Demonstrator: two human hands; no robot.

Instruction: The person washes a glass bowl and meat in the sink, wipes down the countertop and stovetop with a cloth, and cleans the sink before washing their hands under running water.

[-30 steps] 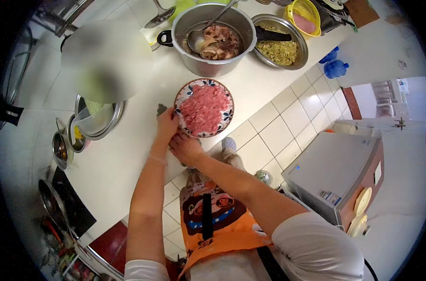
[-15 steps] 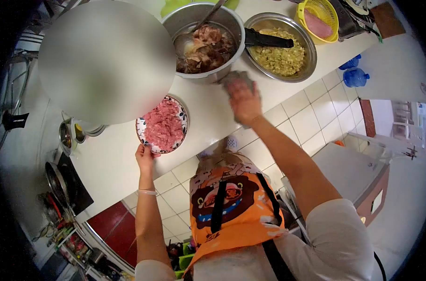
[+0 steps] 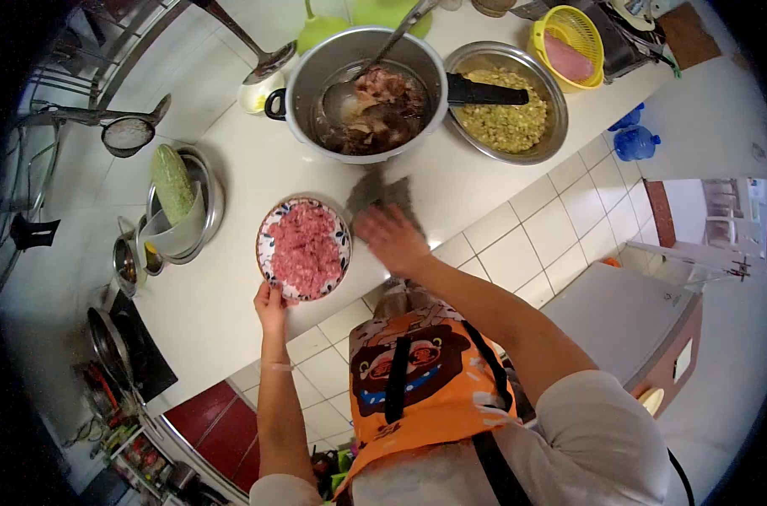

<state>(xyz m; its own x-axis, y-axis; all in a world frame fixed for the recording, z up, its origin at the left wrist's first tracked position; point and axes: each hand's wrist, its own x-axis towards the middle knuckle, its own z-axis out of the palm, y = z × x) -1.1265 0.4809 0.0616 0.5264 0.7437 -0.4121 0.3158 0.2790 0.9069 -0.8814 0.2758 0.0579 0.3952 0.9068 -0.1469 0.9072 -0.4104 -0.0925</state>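
Note:
My left hand [image 3: 271,307] grips the near rim of a patterned plate [image 3: 261,259], fingers closed on its edge. Pink minced meat [image 3: 305,250] is heaped on that plate, which is on or just above the white counter. To the right of it, my right hand [image 3: 392,239] rests with outstretched fingers on a dark grey cloth [image 3: 368,191], flat against the counter. Just beyond the cloth stands a grey metal pot [image 3: 292,108] with a black handle, holding chunks of cooked meat in liquid and a ladle [image 3: 398,32].
A steel bowl [image 3: 559,126] of chopped yellow-green pieces sits right of the pot, its far edge near a yellow basket [image 3: 598,51]. On the left, nested bowls [image 3: 210,221] hold a green gourd [image 3: 172,184]. A dark stove [image 3: 151,358] borders the counter's left end.
My right hand and the cloth have slid left and nearer to me, toward the plate. My left hand still holds the plate. The blurred patch over the left side is gone.

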